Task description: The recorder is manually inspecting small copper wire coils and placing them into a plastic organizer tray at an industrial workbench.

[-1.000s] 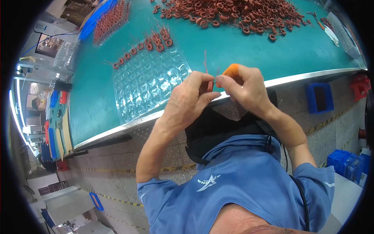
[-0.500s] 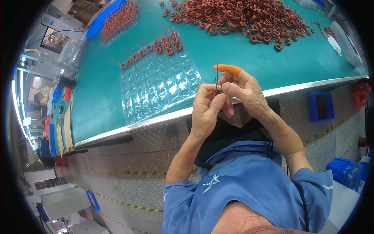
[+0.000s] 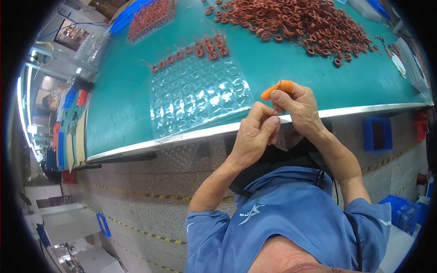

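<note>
My left hand [image 3: 256,134] is closed in a pinch just past the table's front edge. It holds a copper-wound ring coil, now mostly hidden by the fingers. A thin wire lead [image 3: 276,110] of the coil shows between my hands. My right hand [image 3: 300,108] pinches this lead between thumb and forefinger, close to the left fingertips. An orange finger cot [image 3: 277,89] covers one right finger. Left of my hands lies a clear plastic tray [image 3: 195,100] with round pockets. Several ring coils [image 3: 212,55] stand in its far rows, leads pointing up; the nearer pockets hold none.
A big heap of ring coils [image 3: 300,22] covers the table's far side. A filled tray [image 3: 152,18] stands at the far left by a blue bin. An orange-handled tool [image 3: 388,52] lies at the right. The metal table edge [image 3: 209,131] runs beneath my hands.
My right thumb and forefinger have closed on the wire lead, and the orange-covered finger has bent down. The coil, visible before, is now hidden. The whole view has shifted slightly.
</note>
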A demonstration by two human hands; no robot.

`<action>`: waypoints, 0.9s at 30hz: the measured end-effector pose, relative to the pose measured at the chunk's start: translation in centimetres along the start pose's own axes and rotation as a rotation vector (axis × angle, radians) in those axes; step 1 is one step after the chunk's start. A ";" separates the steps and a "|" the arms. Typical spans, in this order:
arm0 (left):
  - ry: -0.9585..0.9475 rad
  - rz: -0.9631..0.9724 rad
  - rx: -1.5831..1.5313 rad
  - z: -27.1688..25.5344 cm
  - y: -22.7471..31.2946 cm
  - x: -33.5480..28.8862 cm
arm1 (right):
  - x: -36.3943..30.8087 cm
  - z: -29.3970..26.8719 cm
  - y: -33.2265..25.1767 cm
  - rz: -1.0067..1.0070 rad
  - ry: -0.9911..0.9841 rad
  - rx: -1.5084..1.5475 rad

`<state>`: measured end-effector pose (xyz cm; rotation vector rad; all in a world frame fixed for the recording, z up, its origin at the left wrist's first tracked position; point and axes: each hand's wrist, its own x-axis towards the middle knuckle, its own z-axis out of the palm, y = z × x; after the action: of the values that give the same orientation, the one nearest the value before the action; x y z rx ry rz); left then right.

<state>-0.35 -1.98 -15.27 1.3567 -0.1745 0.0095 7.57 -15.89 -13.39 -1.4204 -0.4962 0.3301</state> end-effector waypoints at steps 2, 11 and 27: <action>-0.117 -0.003 0.049 -0.7 0.4 0.0 | 0.0 0.0 0.0 0.018 -0.030 0.011; 0.027 0.050 0.089 -1.5 0.9 0.6 | -1.0 0.0 -0.5 -0.294 0.118 -0.226; -0.006 0.003 0.085 -1.0 2.4 1.3 | -1.2 0.3 -2.0 -0.111 0.042 0.133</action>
<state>0.79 -0.63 -12.95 1.4410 -0.1829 0.0161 6.23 -16.48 -11.57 -1.2631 -0.5076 0.2394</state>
